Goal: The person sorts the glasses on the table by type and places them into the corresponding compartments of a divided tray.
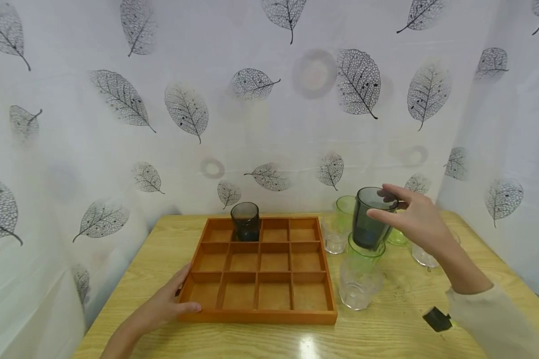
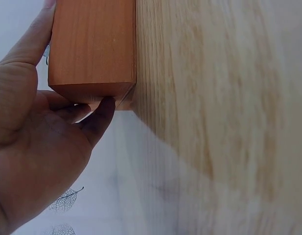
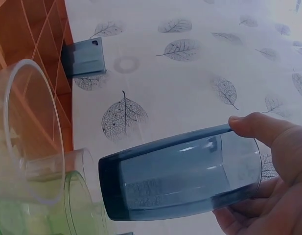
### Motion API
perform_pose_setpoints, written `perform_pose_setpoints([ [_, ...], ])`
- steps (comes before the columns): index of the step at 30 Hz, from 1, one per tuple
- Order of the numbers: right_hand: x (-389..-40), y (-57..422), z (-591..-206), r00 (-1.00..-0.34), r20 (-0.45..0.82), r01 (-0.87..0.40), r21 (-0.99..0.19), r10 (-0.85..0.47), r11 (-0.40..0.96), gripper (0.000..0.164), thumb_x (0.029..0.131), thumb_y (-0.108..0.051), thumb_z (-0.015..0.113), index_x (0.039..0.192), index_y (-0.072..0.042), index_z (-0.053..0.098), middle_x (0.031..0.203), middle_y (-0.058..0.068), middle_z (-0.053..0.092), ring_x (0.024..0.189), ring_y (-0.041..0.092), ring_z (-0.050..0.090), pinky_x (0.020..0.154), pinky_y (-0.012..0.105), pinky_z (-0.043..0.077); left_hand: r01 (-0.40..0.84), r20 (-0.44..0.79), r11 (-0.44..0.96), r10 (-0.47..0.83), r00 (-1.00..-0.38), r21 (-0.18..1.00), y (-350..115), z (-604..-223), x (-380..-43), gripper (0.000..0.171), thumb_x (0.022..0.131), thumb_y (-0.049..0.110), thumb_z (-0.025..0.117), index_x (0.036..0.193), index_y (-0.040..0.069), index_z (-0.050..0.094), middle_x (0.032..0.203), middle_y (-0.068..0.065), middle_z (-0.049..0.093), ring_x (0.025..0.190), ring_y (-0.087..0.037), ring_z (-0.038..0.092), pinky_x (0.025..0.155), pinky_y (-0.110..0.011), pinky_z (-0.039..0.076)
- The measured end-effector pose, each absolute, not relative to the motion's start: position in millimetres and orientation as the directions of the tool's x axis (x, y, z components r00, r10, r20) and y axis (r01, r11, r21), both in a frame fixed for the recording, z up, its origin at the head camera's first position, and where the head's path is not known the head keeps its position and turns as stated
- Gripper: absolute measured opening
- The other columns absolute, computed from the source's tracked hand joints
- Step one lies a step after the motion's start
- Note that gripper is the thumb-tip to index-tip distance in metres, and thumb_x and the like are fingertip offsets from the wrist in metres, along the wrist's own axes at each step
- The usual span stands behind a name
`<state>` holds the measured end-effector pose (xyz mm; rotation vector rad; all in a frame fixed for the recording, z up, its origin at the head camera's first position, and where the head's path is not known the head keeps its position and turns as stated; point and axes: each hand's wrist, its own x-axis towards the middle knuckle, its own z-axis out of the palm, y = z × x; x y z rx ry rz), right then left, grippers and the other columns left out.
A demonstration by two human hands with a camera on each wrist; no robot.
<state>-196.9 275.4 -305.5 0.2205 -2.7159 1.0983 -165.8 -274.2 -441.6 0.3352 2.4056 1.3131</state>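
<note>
My right hand (image 1: pixel 415 219) holds a dark grey glass (image 1: pixel 369 222) near its rim, thumb on one side and fingers on the other. The glass is raised above a group of green and clear glasses; in the right wrist view the grey glass (image 3: pixel 185 174) has nothing inside. A wooden box with compartments (image 1: pixel 256 317) lies on the table. A second dark glass (image 1: pixel 245 219) stands in a back-row compartment, second from the left. My left hand (image 1: pixel 163 301) grips the box's front left corner, thumb on the rim and fingers along the side (image 2: pixel 92 49).
Right of the box stand a clear glass (image 1: pixel 356 291), another clear glass (image 1: pixel 334 243), a green glass (image 1: pixel 346 205) and more glasses partly behind my right hand. A small black object (image 1: pixel 437 319) lies at the front right. A leaf-patterned curtain (image 1: pixel 269 124) hangs behind the table (image 1: pixel 130 289).
</note>
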Motion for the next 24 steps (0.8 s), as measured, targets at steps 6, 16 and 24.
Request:
perform_pose_setpoints([
  [6,-212,251,-307,-0.966,0.234,-0.252,-0.743,-0.112,0.620,0.085,0.093,-0.042,0.079,0.158,-0.003,0.041,0.143,0.019,0.058,0.118,0.036,0.060,0.077,0.020,0.052,0.025,-0.211,0.524,0.386,-0.898,0.851,-274,-440,-166,0.107,0.098,0.027,0.075,0.164,-0.001,-0.004,0.167,-0.031,-0.008,0.150,-0.057,0.001,0.115,-0.071,0.022],
  [16,-238,206,-320,-0.958,0.233,-0.286,-0.761,-0.167,0.582,0.084,0.092,-0.039,0.080,0.157,-0.002,0.042,0.143,0.018,0.058,0.113,0.034,0.064,0.087,0.043,0.056,0.025,-0.220,0.547,0.378,-0.899,0.837,-276,-441,-165,0.107,0.098,0.028,0.075,0.164,-0.002,-0.003,0.167,-0.033,-0.006,0.148,-0.061,0.007,0.112,-0.072,0.027],
  [24,-256,178,-329,-0.948,0.256,-0.319,-0.748,-0.191,0.582,0.082,0.090,-0.036,0.082,0.153,0.001,0.046,0.141,0.020,0.059,0.115,0.035,0.064,0.090,0.050,0.055,0.031,-0.218,0.540,0.390,-0.895,0.841,-276,-444,-165,0.107,0.098,0.026,0.075,0.164,-0.003,-0.003,0.166,-0.035,-0.005,0.146,-0.063,0.009,0.111,-0.072,0.028],
])
